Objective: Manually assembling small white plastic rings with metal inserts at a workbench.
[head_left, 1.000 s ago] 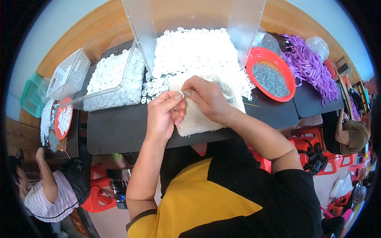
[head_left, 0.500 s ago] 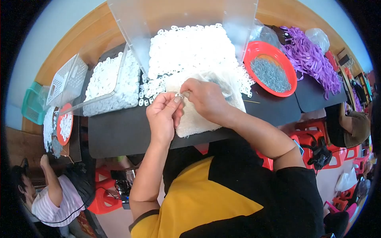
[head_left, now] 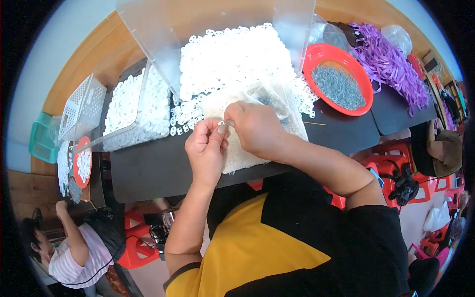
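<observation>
At top centre, a bin (head_left: 217, 14) of parts (head_left: 235, 62) stands behind a cloth (head_left: 238, 161); a box (head_left: 143, 94) lies left of the bin. At upper right, a bowl (head_left: 316, 55) sits left of ribbons (head_left: 396, 74).

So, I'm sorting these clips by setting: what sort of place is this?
Probably a small handwork workshop: there's a big heap of small white pieces, a red bowl of small metal parts, and another person nearby on the left.

I see the left hand (head_left: 204, 152) pinching close beside the curled right hand (head_left: 258, 129), forearms (head_left: 321, 164) slanting back from the grip.
</observation>
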A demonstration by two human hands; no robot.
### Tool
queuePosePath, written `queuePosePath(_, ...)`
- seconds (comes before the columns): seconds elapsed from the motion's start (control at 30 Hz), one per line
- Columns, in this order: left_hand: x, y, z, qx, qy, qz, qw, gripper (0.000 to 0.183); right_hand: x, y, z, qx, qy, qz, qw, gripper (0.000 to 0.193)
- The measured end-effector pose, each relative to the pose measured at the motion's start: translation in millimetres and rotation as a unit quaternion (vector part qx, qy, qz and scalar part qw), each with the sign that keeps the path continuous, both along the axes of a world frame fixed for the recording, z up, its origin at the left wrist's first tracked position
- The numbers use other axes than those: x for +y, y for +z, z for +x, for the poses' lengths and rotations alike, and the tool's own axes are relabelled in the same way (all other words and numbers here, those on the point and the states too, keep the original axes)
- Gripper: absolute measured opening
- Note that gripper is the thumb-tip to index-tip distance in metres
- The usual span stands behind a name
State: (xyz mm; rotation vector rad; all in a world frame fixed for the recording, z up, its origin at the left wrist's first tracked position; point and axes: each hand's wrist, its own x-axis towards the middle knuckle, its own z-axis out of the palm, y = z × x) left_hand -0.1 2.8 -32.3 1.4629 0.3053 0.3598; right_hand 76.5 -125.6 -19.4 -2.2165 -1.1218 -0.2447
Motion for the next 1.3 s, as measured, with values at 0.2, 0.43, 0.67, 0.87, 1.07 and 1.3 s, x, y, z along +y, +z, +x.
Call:
queuePosePath(0.2,-6.3,-8.8,3.9,-0.032,0.026,0.085,0.996,0.009,2.3,-11.2,-4.0,-0.035,-0.009,0.041,0.999,0.016)
queuePosePath(0.43,-7.7,-5.3,4.1,-0.024,0.036,0.115,0.992,0.015,9.2,-14.6,-10.6,-0.023,-0.033,0.074,0.996,0.017)
queuePosePath(0.67,-0.8,-3.7,4.1,-0.014,0.039,-0.103,0.994,0.008,4.5,4.9,11.5,0.102,-0.003,0.088,0.991,0.009)
queuePosePath(0.87,4.8,0.1,2.5,-0.028,0.03,-0.128,0.991,0.009,27.5,20.1,29.8,-0.046,-0.061,-0.081,0.994,0.013)
queuePosePath(1.07,8.3,3.2,0.6,0.012,0.035,-0.087,0.995,0.011,33.5,1.2,36.5,-0.093,-0.068,-0.113,0.987,0.019)
queuePosePath(1.3,7.4,1.4,-3.3,-0.047,0.039,-0.098,0.993,0.012,5.5,32.8,27.6,0.436,0.023,0.191,0.879,0.012)
